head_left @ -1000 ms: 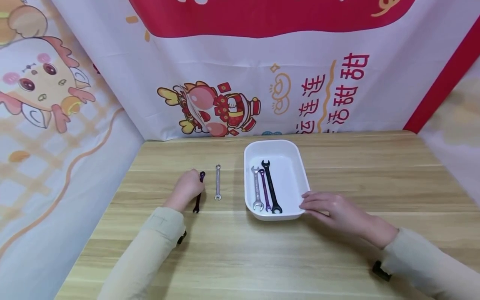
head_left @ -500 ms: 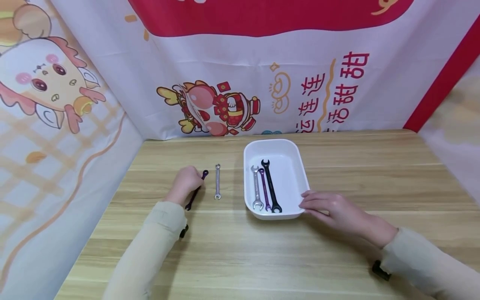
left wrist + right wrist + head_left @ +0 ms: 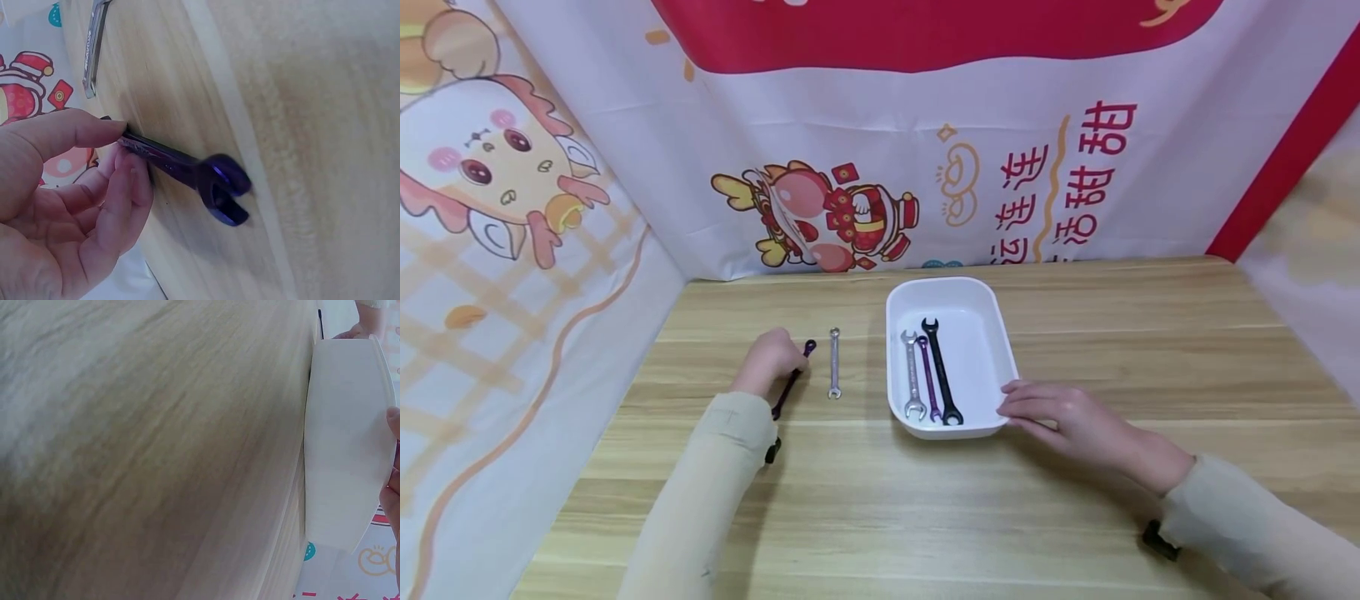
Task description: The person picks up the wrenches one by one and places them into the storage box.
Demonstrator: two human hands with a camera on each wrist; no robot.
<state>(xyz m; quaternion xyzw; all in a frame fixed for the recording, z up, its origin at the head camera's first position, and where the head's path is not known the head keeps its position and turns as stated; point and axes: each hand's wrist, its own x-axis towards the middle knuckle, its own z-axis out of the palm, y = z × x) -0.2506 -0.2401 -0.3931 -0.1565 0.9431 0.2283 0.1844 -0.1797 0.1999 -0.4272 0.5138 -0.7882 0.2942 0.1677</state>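
Note:
My left hand (image 3: 771,360) pinches a dark purple combination wrench (image 3: 175,164) between thumb and fingers, low over the table. Its open-jaw end points toward me, clear of the fingers; part of the shaft is hidden behind them. Just right of that hand a small silver wrench (image 3: 835,363) lies on the table. My right hand (image 3: 1067,419) holds the near right corner of a white tray (image 3: 955,432), thumb on its outer wall in the right wrist view. Inside the tray, side by side, lie a silver wrench (image 3: 913,377), a purple wrench (image 3: 929,379) and a black wrench (image 3: 942,375).
Everything sits on a wood-grain table (image 3: 880,517). A printed cloth (image 3: 820,108) hangs along the back edge, and another patterned cloth (image 3: 535,308) closes off the left side. The tray's walls rise around the wrenches in it.
Over the last second the pinched wrench has turned, its near end swinging left, and my left hand has shifted slightly left and away. My right hand and the tray stay in place.

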